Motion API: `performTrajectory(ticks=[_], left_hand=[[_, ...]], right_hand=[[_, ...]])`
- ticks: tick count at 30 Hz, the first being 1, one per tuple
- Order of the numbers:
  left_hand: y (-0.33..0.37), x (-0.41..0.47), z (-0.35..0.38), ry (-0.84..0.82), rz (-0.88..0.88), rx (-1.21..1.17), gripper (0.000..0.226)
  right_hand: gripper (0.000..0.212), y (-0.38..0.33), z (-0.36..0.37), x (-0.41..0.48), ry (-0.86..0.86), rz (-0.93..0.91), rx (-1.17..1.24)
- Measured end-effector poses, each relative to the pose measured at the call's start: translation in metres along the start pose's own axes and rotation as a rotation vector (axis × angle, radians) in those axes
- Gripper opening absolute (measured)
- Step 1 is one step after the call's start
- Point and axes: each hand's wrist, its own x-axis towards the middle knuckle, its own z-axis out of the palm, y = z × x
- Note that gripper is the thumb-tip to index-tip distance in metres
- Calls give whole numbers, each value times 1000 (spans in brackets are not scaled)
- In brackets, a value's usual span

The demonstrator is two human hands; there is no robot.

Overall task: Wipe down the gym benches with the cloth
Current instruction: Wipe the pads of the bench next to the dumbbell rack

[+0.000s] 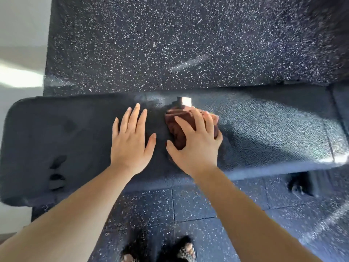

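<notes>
1. While the bench (264, 129) runs left to right across mid frame, the cloth (177, 129) sits on its padded top just right of centre, bunched up, dark red-brown.
2. R hand (196, 146) lies on top of the cloth, fingers spread and curled over it, pressing it to the pad; thumb sits at the cloth's lower left edge. More a flat press than a pinch.
3. L hand (130, 144) is flat on the pad just left of the cloth, palm down, fingers open, gripping nothing; a narrow gap separates its thumb from the R thumb.
4. Small pale tag (186, 101) shows at the cloth's upper edge, catching light.
5. Sun patch brightens the pad's right half; left half is in shadow w/ a few darker marks (57, 173) at lower left.
6. Seam (329, 129) crosses the pad at far right.
7. Speckled rubber floor (170, 44) fills the upper frame and lower centre; tile joints visible below the bench.
8. Pale wall (20, 44) at upper left.
9. Feet (177, 252) at bottom centre, blurred, partly hidden btwn the forearms.
10. Dark bench fitting (298, 184) under the pad's lower right edge; detail unclear.
</notes>
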Motion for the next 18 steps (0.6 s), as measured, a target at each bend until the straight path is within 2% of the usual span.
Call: performTrajectory(ticks=[5,10,15,18], left_hand=[[-2,2,4,44,22,-1,64],[-4,1,9,108,55,11,67],[-8,7,18,176,71,-19,67],[-9,3,21,189,83,-17,64]], right_hand=[[41,4,10,3,130,-28,59],[39,8,14,-2,174,-76,44],[33,15,21,-14,324,-102,150],[38,20,26,-34,362,-134,163]])
